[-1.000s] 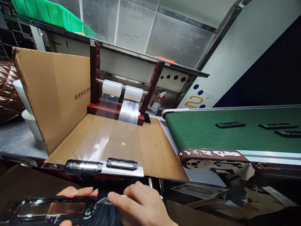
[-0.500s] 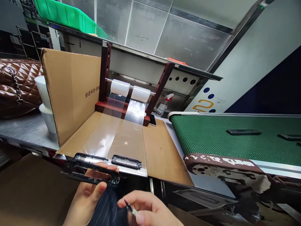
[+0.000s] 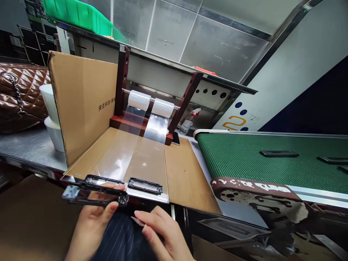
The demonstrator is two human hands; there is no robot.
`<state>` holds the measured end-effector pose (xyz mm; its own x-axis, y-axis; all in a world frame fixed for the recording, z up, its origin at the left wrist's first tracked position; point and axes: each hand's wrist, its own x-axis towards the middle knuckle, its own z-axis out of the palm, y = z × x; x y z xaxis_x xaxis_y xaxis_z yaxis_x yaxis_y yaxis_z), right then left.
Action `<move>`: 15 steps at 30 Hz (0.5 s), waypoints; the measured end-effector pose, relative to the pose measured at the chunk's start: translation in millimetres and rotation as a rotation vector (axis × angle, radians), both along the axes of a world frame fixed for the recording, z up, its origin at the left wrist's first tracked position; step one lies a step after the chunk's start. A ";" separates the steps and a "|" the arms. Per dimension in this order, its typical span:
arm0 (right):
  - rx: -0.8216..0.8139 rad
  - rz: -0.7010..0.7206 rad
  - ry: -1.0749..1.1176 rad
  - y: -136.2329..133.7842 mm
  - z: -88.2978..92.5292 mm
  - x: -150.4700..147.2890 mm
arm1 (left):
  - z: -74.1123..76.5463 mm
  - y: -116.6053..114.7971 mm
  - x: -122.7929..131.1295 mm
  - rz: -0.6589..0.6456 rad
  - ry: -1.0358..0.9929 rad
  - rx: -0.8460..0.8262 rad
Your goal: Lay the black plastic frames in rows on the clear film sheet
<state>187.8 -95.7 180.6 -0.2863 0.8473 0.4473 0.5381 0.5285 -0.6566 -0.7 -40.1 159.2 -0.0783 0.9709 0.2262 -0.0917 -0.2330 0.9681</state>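
My left hand (image 3: 94, 217) is closed on a long black plastic frame (image 3: 95, 194), holding it level just below the table's front edge. My right hand (image 3: 160, 230) sits beside it over my striped lap, its fingers pinching a small thin strip (image 3: 136, 221) that I cannot make out. Two more black frames (image 3: 145, 185) lie side by side on clear film (image 3: 141, 159) at the front of the cardboard mat (image 3: 185, 174). The film runs down from two white rolls (image 3: 150, 103) on a dark red stand (image 3: 187, 98).
A green conveyor belt (image 3: 244, 159) carrying several black frames runs off to the right. An upright cardboard wall (image 3: 81, 105) stands at the left, with white bowls (image 3: 51, 123) and a brown quilted bag (image 3: 19, 94) behind it. A spray bottle (image 3: 189, 123) and a green tray (image 3: 78, 16) sit further back.
My left hand lifted the black frame from my lap to the table edge. My right hand came off the frame with a small strip pinched in its fingers. The view shifted left.
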 end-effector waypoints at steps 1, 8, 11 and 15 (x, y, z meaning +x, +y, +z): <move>0.090 -0.020 -0.054 0.7 1.2 -1.9 | -0.7 -1.3 -1.8 0.004 -0.102 -0.047; 0.385 -0.136 -0.269 4.9 16.1 -18.2 | -5.8 -13.2 -20.0 0.018 -0.545 -0.288; 0.379 -0.134 -0.274 7.7 21.3 -22.6 | -9.0 -12.7 -24.9 0.034 -0.531 -0.302; 0.385 -0.133 -0.285 10.2 23.6 -25.9 | -17.8 -9.6 -27.8 -0.023 -0.496 -0.294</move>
